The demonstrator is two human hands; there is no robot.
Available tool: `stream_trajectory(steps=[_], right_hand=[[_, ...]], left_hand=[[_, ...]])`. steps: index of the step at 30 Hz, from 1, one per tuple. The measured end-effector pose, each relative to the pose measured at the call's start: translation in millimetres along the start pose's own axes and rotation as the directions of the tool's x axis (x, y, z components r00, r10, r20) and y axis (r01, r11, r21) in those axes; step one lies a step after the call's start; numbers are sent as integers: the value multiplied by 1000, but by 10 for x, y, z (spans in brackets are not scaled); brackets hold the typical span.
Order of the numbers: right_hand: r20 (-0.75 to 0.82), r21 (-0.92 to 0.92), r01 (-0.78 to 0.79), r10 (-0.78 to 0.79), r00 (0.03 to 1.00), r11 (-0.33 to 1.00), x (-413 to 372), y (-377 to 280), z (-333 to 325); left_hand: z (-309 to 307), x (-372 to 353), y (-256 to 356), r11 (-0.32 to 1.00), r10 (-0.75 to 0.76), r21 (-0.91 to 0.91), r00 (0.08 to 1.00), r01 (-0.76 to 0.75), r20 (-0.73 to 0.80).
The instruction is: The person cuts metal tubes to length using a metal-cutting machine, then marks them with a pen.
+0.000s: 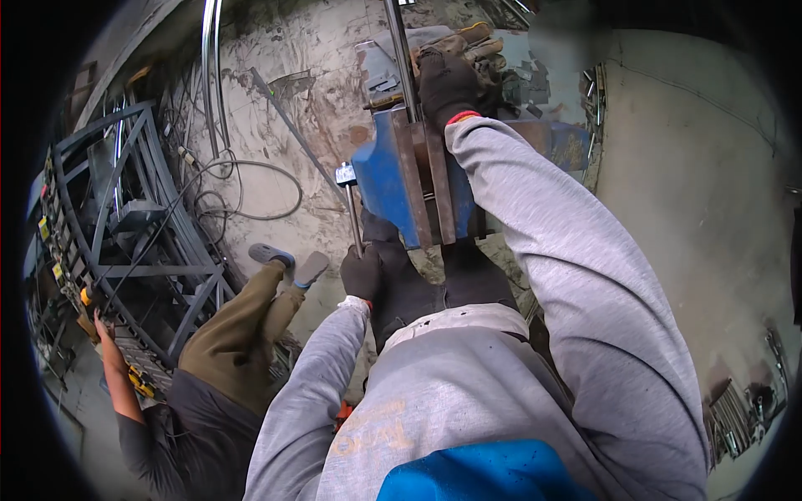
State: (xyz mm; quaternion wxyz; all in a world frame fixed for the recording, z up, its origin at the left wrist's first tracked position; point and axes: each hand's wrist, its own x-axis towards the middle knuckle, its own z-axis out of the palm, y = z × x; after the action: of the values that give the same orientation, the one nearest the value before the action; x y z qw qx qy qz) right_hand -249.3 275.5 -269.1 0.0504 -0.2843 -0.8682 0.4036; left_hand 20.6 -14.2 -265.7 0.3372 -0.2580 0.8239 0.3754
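My left hand (362, 274), in a dark glove, is wrapped round the handle of a hammer (351, 209) left of the vise. The hammer's small metal head points up and away from me. A blue bench vise (381, 175) stands before my legs, with long rusty jaw plates. Between its jaws a shiny metal tube (399, 52) rises and runs toward the far edge. Close to the tube's right side is my right hand (451, 83), also gloved, with curled fingers. What those fingers grip, if anything, is hidden.
Brown work gloves (478, 35) lie beyond the vise, near scattered metal scraps (535, 83). A cable (251, 215) loops over the floor at left. A co-worker (213, 376) is beside a grey metal frame (159, 271). Metal pieces (731, 422) lie at lower right.
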Motion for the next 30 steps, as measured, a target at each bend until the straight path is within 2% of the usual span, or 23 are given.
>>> stream_trajectory(steps=[1,4,5,6,8,9,10,11,12,14,16,17,18,19,20,22,23,24,26,27,28,30], right_hand=[[-23,-63,121,-123,992,991,47,150,103],[-16,-143,187,-191,981,972,100,166,107],[-2,-75,77,-78,997,994,78,111,55],[9,-74,99,-98,995,992,68,48,11],[86,-356,436,-436,896,826,143,151,11],[68,-221,368,-362,930,903,172,196,54],[75,-223,383,-376,924,897,227,269,126],[62,-18,196,-195,979,980,283,305,189],[91,184,-10,-7,996,983,320,351,234],[100,239,-18,-6,995,971,278,196,136],[145,166,-134,111,983,977,160,-2,-32],[135,-181,223,-201,970,958,182,50,-77],[150,-181,235,-209,966,955,219,86,-100],[190,-389,435,-392,900,812,252,71,-108],[268,-554,589,-545,795,588,276,96,-92],[218,-470,693,-689,691,546,324,183,-66],[255,-446,715,-690,678,538,321,157,-109],[303,-502,656,-597,743,563,329,124,-116],[301,-466,599,-519,800,652,373,158,-89],[275,-451,647,-593,756,615,365,213,-92],[275,-389,620,-557,784,681,398,234,-96],[306,-497,660,-598,741,564,449,279,-99]], left_hand=[[28,2,-14,1000,6,30,1000,-6,-23],[133,54,-97,999,-12,52,997,16,-78],[170,71,-131,998,-32,59,995,38,-97],[207,97,-162,998,-38,40,993,42,-110],[241,101,-139,981,46,192,983,-11,-179],[257,78,-102,965,104,260,970,-44,-219],[283,84,-113,969,99,245,969,-41,-227],[302,113,-141,968,93,250,972,-37,-215],[321,130,-170,966,86,255,975,-33,-203],[394,204,-257,970,97,240,969,-41,-228],[486,288,-361,972,103,230,962,-43,-254],[501,294,-346,975,96,219,961,-39,-258],[516,300,-337,979,83,204,962,-28,-262],[525,305,-336,982,64,189,960,-12,-271],[546,306,-364,984,40,178,958,12,-285],[564,338,-408,983,84,179,954,-34,-286],[561,337,-420,984,65,175,952,-13,-297],[571,349,-422,982,71,188,951,-13,-303],[591,363,-446,981,58,194,951,2,-305],[597,371,-458,981,71,192,950,-12,-303],[597,369,-457,981,84,191,951,-27,-299],[584,356,-451,983,79,183,953,-26,-292]])
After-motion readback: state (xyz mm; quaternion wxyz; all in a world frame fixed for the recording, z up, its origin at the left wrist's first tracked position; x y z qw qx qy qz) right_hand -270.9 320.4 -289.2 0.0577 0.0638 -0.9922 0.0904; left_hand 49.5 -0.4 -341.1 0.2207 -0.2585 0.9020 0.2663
